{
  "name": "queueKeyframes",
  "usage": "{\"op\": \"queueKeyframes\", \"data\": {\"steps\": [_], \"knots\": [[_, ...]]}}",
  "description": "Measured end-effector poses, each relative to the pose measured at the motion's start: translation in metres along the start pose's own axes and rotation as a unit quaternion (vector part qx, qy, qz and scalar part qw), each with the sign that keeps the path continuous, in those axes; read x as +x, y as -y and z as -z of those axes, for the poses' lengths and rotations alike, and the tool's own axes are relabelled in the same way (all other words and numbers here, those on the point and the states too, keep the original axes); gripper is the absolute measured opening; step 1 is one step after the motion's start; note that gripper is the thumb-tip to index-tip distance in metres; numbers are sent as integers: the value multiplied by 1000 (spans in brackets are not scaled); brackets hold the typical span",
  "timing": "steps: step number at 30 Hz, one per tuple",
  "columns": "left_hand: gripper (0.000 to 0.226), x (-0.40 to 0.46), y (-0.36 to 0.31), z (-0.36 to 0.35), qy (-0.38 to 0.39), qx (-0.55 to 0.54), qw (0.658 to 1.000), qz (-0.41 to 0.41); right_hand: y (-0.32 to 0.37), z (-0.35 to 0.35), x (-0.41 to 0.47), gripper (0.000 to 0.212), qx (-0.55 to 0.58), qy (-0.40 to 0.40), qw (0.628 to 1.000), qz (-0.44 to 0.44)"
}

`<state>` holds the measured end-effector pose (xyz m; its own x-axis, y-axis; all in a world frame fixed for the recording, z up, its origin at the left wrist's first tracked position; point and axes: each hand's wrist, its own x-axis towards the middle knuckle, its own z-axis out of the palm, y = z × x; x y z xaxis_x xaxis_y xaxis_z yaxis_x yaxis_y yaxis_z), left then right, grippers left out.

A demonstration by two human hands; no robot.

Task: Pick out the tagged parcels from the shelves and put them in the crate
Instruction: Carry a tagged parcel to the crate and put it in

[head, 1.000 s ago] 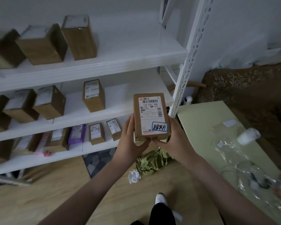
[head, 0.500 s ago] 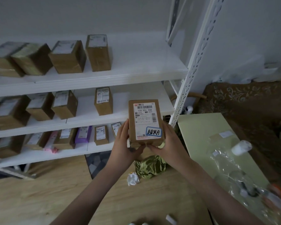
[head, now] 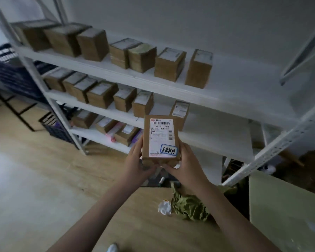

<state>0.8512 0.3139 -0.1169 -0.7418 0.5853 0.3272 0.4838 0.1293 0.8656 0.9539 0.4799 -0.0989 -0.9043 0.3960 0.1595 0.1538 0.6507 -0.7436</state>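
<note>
Brown cardboard, taped shut, makes up the tagged parcel held up in front of the shelves, well off any board, label side toward the camera. The left hand cups its lower left edge, thumb up along the side wall and fingers curled beneath. The right hand mirrors that on the lower right corner, thumb lying along the side and fingers wrapped under the base. Both hands are closed around the box, not spread.

A small carton like this probably weighs little and stays stiff under the fingers. The paper shipping label and the tape look slicker than bare cardboard, so the plain side walls and bottom edges seem the better places to hold. One hand across the narrow width would likely carry it. The handwritten blue-bordered tag sits at the label's lower right corner, which marks this as one to pull.

Behind the parcel, the white metal shelving carries rows of similar brown boxes on three levels. A dark slatted crate sits on the wooden floor by the rack's left post, well apart from the hands, and it appears the likely drop point. Crumpled green wrapping lies lower right.
</note>
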Motion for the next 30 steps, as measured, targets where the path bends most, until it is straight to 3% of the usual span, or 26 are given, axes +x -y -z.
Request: {"op": "queueKeyframes", "data": {"steps": [10, 20, 30], "knots": [[100, -17, 79, 181, -106, 64, 989, 84, 108, -162, 95, 76, 47, 147, 986, 68], [102, 2, 174, 355, -178, 82, 972, 130, 215, -324, 197, 78, 67, 201, 970, 122], [100, 64, 262, 465, -245, 86, 952, 165, 274, -440, 325, 78, 81, 266, 950, 142]]}}
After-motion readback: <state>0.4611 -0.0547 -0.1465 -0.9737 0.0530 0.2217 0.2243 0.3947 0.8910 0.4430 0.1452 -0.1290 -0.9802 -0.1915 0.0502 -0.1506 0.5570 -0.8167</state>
